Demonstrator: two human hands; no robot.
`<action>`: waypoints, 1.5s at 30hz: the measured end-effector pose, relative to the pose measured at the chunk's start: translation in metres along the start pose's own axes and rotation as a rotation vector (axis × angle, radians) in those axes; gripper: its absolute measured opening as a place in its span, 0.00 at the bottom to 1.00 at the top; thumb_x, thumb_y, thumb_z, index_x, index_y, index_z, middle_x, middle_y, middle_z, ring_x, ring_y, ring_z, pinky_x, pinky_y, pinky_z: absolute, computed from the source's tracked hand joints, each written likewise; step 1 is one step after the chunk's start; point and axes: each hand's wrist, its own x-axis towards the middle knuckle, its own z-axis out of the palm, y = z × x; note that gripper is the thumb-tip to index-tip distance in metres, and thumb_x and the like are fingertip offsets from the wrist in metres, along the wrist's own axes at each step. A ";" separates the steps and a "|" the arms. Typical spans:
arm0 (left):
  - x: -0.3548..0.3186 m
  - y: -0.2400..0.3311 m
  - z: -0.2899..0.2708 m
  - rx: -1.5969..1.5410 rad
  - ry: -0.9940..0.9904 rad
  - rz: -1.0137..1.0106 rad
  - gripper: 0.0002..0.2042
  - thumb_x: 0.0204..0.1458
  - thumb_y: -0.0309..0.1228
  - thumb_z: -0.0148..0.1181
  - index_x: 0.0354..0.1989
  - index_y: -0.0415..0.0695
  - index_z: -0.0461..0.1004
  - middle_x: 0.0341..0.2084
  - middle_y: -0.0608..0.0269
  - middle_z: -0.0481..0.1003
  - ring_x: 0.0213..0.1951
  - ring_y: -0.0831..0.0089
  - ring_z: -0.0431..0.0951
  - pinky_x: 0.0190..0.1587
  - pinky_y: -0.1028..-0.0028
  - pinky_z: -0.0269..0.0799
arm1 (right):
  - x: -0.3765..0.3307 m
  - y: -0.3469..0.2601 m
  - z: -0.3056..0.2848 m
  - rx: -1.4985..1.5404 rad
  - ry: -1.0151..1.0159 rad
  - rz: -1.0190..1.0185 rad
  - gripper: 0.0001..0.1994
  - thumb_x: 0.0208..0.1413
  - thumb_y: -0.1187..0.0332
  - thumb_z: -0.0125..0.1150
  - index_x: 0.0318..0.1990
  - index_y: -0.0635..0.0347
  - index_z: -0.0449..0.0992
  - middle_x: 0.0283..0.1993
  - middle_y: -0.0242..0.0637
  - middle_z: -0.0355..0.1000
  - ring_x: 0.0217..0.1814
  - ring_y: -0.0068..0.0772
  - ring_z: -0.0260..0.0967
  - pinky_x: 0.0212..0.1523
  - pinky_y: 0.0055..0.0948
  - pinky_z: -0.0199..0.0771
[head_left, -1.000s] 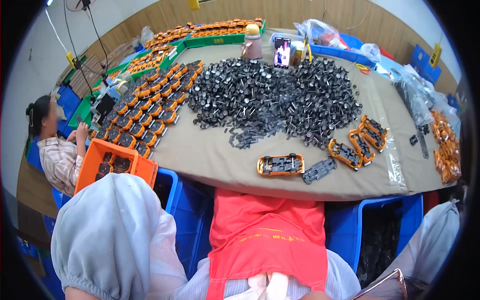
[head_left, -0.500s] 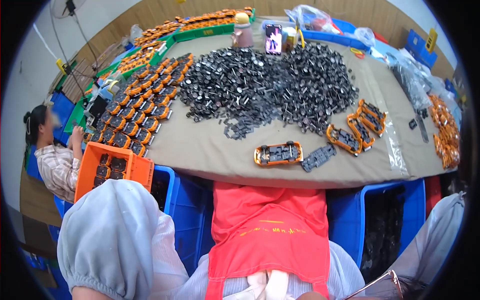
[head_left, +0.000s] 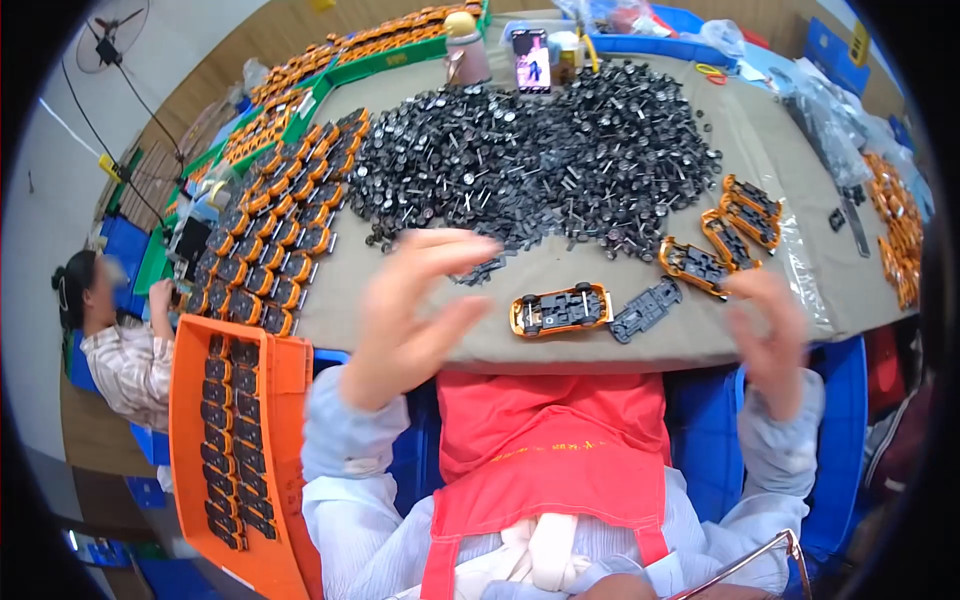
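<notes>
My left hand [head_left: 415,315], smeared by motion, hangs above the near table edge, thumb and fingers apart, holding nothing. At the right my right hand [head_left: 768,335] is blurred too, its fingers curved but apart and empty, close to several upturned orange toy car bodies [head_left: 695,266]. Between the hands an orange toy car [head_left: 562,311] lies upside down, black underside and wheels up. A loose dark grey chassis plate [head_left: 646,310] rests by its right end. Beyond them spreads a big heap of black wheels on axles [head_left: 450,160], with small flat black pieces [head_left: 545,200] in its middle.
Rows of orange toy cars [head_left: 270,240] cover the table's left side. An orange crate [head_left: 285,420] with more cars stands at my left; blue bins [head_left: 845,420] sit below the table edge. A phone [head_left: 532,62] stands behind the heap. Another person [head_left: 125,350] sits far left.
Both my hands have risen into view over the near table edge. The view has shifted, showing more of the orange crate. The upturned car and the loose chassis plate lie as before.
</notes>
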 end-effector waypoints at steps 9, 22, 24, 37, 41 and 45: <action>-0.041 -0.089 0.095 0.094 -0.373 -0.229 0.39 0.39 0.25 0.72 0.64 0.44 0.61 0.58 0.51 0.64 0.59 0.51 0.66 0.58 0.59 0.64 | 0.004 0.074 0.079 -0.247 -0.582 -0.074 0.19 0.41 0.78 0.60 0.45 0.61 0.73 0.57 0.44 0.70 0.60 0.49 0.66 0.56 0.45 0.63; -0.051 -0.104 0.108 0.024 -0.245 -0.245 0.41 0.37 0.22 0.72 0.65 0.44 0.61 0.54 0.51 0.67 0.54 0.52 0.68 0.54 0.60 0.65 | -0.034 0.098 0.075 -0.080 -0.334 0.283 0.17 0.46 0.76 0.62 0.47 0.62 0.73 0.46 0.44 0.73 0.48 0.49 0.71 0.48 0.41 0.70; -0.049 -0.102 0.109 0.015 -0.236 -0.236 0.41 0.37 0.21 0.72 0.65 0.44 0.61 0.54 0.51 0.67 0.54 0.52 0.68 0.54 0.60 0.65 | -0.038 0.094 0.075 0.019 -0.298 0.523 0.17 0.47 0.76 0.62 0.48 0.63 0.73 0.45 0.45 0.72 0.47 0.50 0.71 0.48 0.40 0.71; -0.048 -0.089 0.103 0.133 -0.082 -0.201 0.37 0.44 0.26 0.71 0.64 0.40 0.61 0.56 0.47 0.67 0.55 0.52 0.70 0.57 0.60 0.68 | -0.030 0.066 0.086 -0.114 -0.141 0.202 0.20 0.40 0.73 0.72 0.43 0.62 0.72 0.52 0.48 0.71 0.47 0.51 0.71 0.49 0.41 0.72; -0.024 -0.056 0.108 -0.807 -0.029 -0.566 0.31 0.52 0.26 0.67 0.65 0.38 0.61 0.54 0.51 0.69 0.48 0.67 0.74 0.46 0.69 0.76 | 0.010 0.027 0.085 0.086 -0.135 -0.066 0.20 0.40 0.72 0.71 0.43 0.61 0.73 0.51 0.46 0.72 0.50 0.49 0.71 0.51 0.42 0.71; -0.026 -0.039 0.113 -0.884 0.118 -0.632 0.26 0.53 0.26 0.65 0.61 0.37 0.64 0.53 0.51 0.70 0.49 0.66 0.74 0.46 0.68 0.76 | 0.035 0.005 0.091 0.041 -0.251 -0.375 0.18 0.41 0.74 0.69 0.43 0.60 0.74 0.51 0.46 0.71 0.51 0.50 0.70 0.51 0.43 0.71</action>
